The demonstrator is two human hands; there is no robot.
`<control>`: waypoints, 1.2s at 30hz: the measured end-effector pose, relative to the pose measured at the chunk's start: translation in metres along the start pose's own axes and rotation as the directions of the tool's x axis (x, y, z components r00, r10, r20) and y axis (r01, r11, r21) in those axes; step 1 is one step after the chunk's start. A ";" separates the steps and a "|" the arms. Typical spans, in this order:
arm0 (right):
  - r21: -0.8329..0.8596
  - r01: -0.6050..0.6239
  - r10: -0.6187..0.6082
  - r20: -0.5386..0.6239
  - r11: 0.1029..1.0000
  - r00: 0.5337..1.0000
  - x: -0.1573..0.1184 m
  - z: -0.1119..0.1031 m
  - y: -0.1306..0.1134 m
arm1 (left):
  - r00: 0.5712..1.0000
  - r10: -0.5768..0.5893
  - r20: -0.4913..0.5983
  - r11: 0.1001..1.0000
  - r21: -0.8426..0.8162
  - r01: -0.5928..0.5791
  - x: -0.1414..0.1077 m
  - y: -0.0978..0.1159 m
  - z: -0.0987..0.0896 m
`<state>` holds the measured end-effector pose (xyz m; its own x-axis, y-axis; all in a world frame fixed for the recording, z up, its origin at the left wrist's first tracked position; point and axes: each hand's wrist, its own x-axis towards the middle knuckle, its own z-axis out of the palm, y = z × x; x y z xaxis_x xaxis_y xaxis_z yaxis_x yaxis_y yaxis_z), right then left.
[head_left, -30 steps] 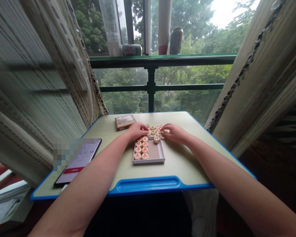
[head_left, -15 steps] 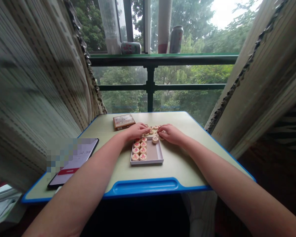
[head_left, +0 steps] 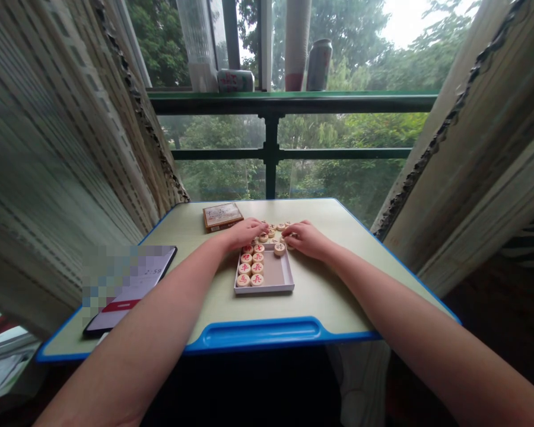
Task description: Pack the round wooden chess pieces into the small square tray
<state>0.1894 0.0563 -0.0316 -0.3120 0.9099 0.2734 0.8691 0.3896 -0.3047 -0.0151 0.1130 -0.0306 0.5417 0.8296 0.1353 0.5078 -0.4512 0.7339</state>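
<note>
A shallow white box tray (head_left: 264,289) holds red-marked xiangqi pieces (head_left: 257,268) in two columns on its left side. One dark-marked xiangqi piece (head_left: 279,249) sits at its far right end. Several loose xiangqi pieces (head_left: 271,233) lie on the table behind the tray. My left hand (head_left: 248,232) reaches over the left of these, fingers stretched out and fingertips at the pieces. Beyond the tray's far right corner, my right hand (head_left: 306,237) has its fingers bent down onto a piece, which they partly hide.
A flat brown box (head_left: 222,216) lies at the table's back left. Left of my left forearm is a phone (head_left: 131,290) with a lit screen. The table (head_left: 338,284) has a blue rim and a blue front groove. Cans (head_left: 319,65) rest on the window ledge.
The loose pieces behind the tray have shifted and spread somewhat under my fingers. Both hands stay in nearly the same place. The pieces in the tray look unchanged.
</note>
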 end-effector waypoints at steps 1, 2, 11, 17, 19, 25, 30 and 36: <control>0.011 -0.018 0.018 -0.005 1.000 1.000 0.000 0.000 -0.001 | 1.000 -0.003 0.001 1.000 -0.009 0.003 0.000 0.000 0.000; 0.020 -0.034 0.034 -0.010 0.999 0.999 0.000 0.001 -0.001 | 1.000 -0.008 0.003 1.000 -0.016 0.008 0.001 0.000 0.000; -0.039 -0.076 0.075 -0.036 0.996 0.997 0.003 0.006 0.001 | 1.000 -0.001 0.013 1.000 0.007 0.001 0.000 0.002 -0.001; 0.003 -0.071 0.072 -0.062 0.997 0.996 0.002 0.004 0.001 | 0.999 -0.013 0.046 1.000 -0.010 0.013 0.001 -0.002 -0.001; 0.014 -0.047 0.048 -0.055 0.999 0.997 0.000 0.003 0.000 | 0.999 -0.019 0.050 1.000 -0.013 0.019 0.000 -0.001 -0.001; -0.002 -0.030 0.029 -0.077 1.000 0.997 0.002 0.006 0.006 | 0.998 -0.045 0.040 0.998 -0.045 0.047 -0.002 0.006 -0.002; -0.013 0.015 -0.015 -0.056 1.000 0.998 0.007 0.011 0.013 | 0.995 -0.051 0.082 0.997 -0.047 0.055 -0.005 0.012 -0.004; 0.019 0.022 -0.020 -0.067 1.000 0.998 0.007 0.009 0.014 | 0.988 -0.152 0.019 0.978 -0.139 0.153 -0.007 0.012 -0.004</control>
<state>0.1961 0.0694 -0.0424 -0.3033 0.8902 0.3399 0.8548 0.4118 -0.3159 -0.0149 0.1029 -0.0199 0.4710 0.8821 0.0097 0.4866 -0.2690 0.8311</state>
